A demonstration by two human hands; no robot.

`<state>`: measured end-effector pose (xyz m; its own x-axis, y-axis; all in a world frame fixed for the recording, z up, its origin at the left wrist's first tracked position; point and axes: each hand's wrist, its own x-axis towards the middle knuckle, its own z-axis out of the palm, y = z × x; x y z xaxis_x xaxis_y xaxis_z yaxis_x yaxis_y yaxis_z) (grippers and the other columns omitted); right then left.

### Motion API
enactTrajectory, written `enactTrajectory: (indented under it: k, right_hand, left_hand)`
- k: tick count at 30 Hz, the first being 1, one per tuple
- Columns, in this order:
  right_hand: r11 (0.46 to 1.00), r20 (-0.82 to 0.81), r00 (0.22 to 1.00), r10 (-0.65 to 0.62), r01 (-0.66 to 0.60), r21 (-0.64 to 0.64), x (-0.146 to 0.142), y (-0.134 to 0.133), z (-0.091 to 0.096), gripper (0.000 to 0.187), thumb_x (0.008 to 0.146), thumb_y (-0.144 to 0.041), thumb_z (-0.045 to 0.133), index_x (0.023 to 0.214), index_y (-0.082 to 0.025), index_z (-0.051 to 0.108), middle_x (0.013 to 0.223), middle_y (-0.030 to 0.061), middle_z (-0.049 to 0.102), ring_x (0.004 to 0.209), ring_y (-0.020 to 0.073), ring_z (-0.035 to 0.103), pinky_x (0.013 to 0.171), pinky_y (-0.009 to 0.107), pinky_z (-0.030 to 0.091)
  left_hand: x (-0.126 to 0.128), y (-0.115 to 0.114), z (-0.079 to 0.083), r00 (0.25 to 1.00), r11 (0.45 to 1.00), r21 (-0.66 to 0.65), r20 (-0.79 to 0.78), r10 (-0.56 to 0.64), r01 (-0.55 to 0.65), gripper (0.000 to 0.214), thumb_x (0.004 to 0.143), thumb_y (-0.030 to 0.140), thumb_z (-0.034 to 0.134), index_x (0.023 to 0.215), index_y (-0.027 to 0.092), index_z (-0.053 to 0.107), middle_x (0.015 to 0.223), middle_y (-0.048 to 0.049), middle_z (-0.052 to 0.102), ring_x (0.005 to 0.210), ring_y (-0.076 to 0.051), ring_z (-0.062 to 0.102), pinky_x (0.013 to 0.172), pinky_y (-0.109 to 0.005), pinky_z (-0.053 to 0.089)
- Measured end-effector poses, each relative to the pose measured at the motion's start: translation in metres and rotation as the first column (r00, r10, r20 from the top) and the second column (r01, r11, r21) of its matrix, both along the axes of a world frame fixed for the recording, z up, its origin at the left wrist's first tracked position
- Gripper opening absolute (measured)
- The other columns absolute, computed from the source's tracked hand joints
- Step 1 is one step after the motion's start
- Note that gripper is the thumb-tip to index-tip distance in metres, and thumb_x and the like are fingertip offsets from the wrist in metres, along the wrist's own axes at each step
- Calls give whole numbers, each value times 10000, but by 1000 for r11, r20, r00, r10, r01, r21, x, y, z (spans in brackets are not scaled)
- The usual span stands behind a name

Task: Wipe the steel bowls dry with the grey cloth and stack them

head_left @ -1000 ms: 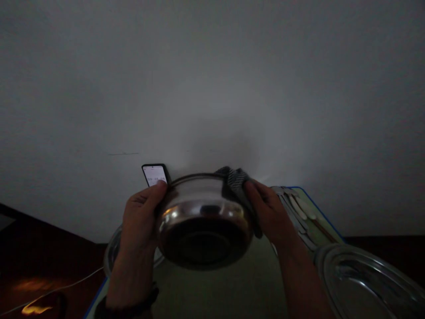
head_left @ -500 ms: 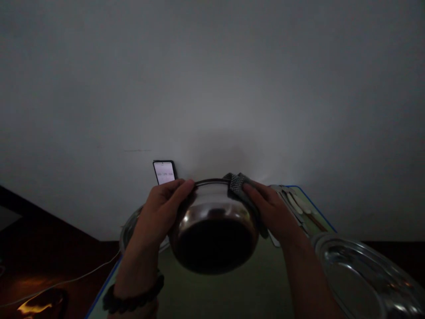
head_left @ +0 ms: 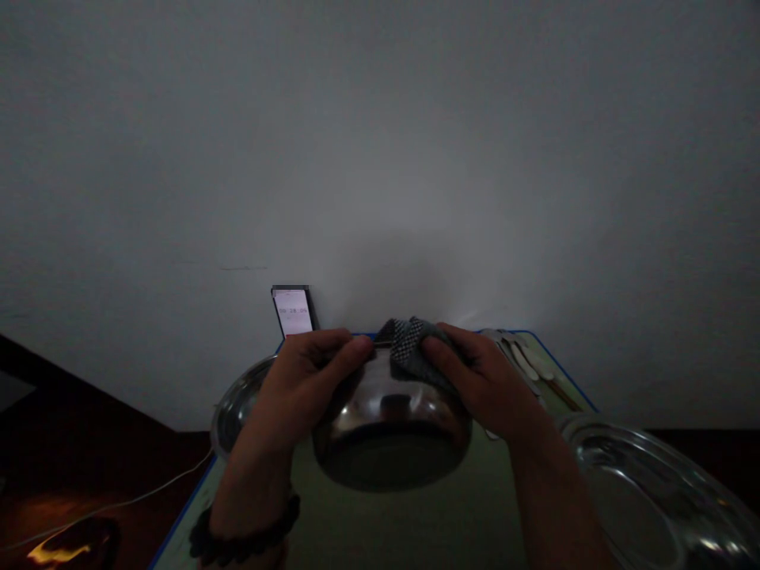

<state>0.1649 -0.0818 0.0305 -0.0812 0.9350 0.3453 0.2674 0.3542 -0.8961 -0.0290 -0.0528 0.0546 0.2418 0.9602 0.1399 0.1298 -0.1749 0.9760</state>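
Steel bowl (head_left: 395, 419) at six o'clock, tilted over surface (head_left: 392, 530). Left hand (head_left: 312, 372): fingers clamped on bowl's eleven o'clock; right hand (head_left: 478, 368): fingers clamped on cloth (head_left: 409, 352), one o'clock. Likely wiping; continuing calls for steady left hold.

Phone screen (head_left: 293, 312), row of digits, middle pair seemingly 28, others too blurred

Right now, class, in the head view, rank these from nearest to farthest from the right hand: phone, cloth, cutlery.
1. Cloth: gripped in the right hand, against the bowl.
2. Cutlery: on the table, just to that hand's right.
3. Phone: off to the left, beyond the left hand.
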Motion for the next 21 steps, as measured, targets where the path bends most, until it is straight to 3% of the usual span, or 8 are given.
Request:
enactTrajectory:
  k: [3, 6, 9, 11, 13, 15, 18, 21]
  right_hand:
    - [992, -230, 966, -122, 128, 14, -2, 7, -7, 363, 867, -531, 500, 905, -241, 715, 827, -2, 709, 815, 159, 635, 732, 283, 496]
    - [949, -457, 833, -312, 296, -108, -16, 17, -15, 448, 835, -595, 491, 1001, -242, 712, 949, 20, 726, 926, 191, 655, 789, 318, 516]
    - [883, -639, 617, -460, 395, -254, -33, 26, -22, 559, 848, -616, 420, 1177, -219, 636, 1152, 54, 680, 1052, 206, 634, 860, 343, 519]
    - [876, -696, 545, -468, 392, -282, -37, 31, -26, 595, 860, -614, 386, 1265, -218, 570, 1243, 57, 635, 1116, 202, 609, 893, 341, 513]
    - [897, -709, 558, -432, 345, -275, -32, 33, -27, 604, 855, -623, 399, 1276, -222, 561, 1255, 50, 630, 1128, 199, 603, 900, 332, 511]
    - [913, -678, 612, -406, 299, -277, -19, 32, -26, 595, 832, -638, 447, 1226, -221, 606, 1215, 46, 657, 1104, 207, 616, 889, 329, 513]
    - [926, -551, 750, -365, 232, -298, 2, 28, -23, 549, 788, -643, 534, 1101, -220, 688, 1116, 48, 706, 1074, 232, 629, 886, 351, 503]
    - [936, -461, 827, -321, 203, -288, 14, 23, -19, 505, 761, -639, 580, 1044, -244, 716, 1050, 33, 731, 1058, 244, 635, 911, 379, 483]
  left_hand:
    - [-5, 4, 5, 949, 981, -77, 249, 194, -181, 246, 618, 387, 769, 534, 178, 669, 462, 12, 580, 388, -80, 472, 355, -189, 314]
    - [1, 13, 5, 803, 941, -147, 491, 337, -305, 237, 732, 340, 692, 551, 189, 668, 483, 30, 605, 404, -65, 500, 394, -176, 390]
    - [15, 23, -1, 621, 937, -180, 709, 334, -298, 208, 832, 318, 582, 715, 200, 708, 686, 27, 708, 592, -82, 622, 602, -182, 510]
    - [22, 27, -4, 577, 944, -219, 750, 324, -247, 181, 820, 293, 574, 755, 186, 704, 716, 20, 714, 639, -101, 639, 651, -204, 522]
    - [23, 28, -4, 600, 943, -250, 728, 333, -220, 163, 789, 276, 574, 712, 182, 683, 641, 19, 682, 573, -105, 608, 588, -215, 508]
    - [18, 27, -3, 675, 939, -225, 653, 345, -262, 142, 746, 272, 595, 643, 189, 648, 571, 26, 635, 512, -101, 561, 526, -218, 474]
    - [8, 26, -4, 840, 943, -117, 430, 332, -313, 133, 666, 291, 662, 595, 189, 616, 532, 36, 586, 488, -96, 513, 489, -220, 425]
    - [1, 28, -8, 905, 939, -99, 251, 343, -328, 183, 632, 354, 693, 621, 179, 639, 540, 25, 595, 484, -101, 495, 470, -231, 392]
